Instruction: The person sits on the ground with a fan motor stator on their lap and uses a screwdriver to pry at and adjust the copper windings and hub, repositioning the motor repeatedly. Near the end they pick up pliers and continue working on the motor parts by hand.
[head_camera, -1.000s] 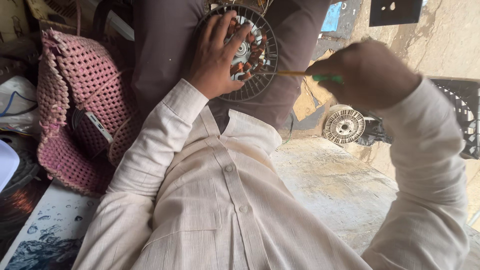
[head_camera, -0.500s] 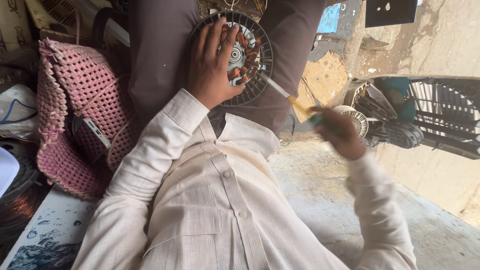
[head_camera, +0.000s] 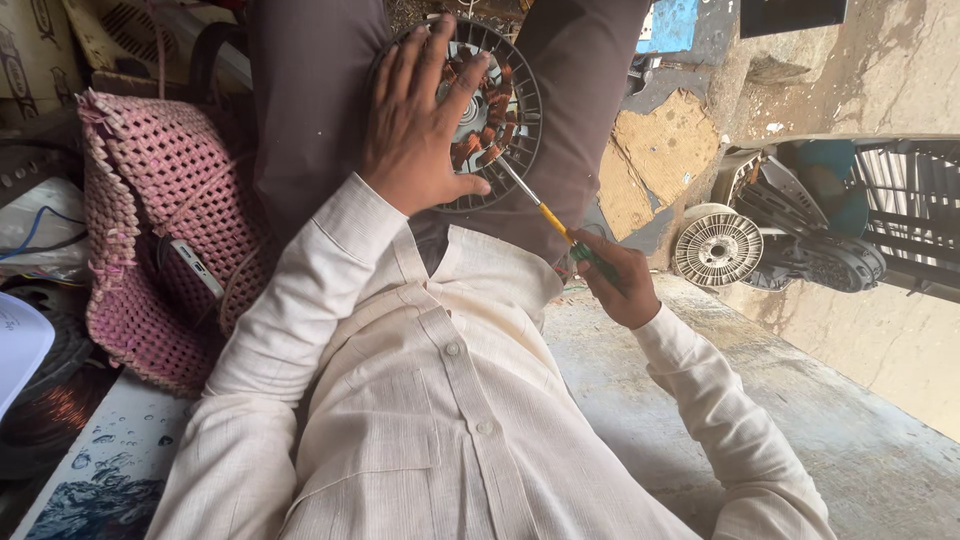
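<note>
Rough concrete floor (head_camera: 640, 400), cluttered workshop | round grey finned motor stator with copper windings (head_camera: 500, 110) rested on lap | left hand (head_camera: 420, 130) spread flat, pressed on it | right hand (head_camera: 615, 280) closed around yellow-and-green-handled screwdriver (head_camera: 555, 225), tip at windings | advice: stator kept pinned, tip levered gently, copper spared.

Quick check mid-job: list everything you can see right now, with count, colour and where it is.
Motor stator: one, dark frame with copper windings, on the lap.
Screwdriver: one, yellow and green handle, tip at the stator's rim.
Woven bag: one, pink, far left.
Finned disc: one, pale grey, on the floor at right.
Cardboard scrap: one, brown, beside the disc.
Left hand: flat on the stator.
Right hand: grip closed on the screwdriver.
</note>
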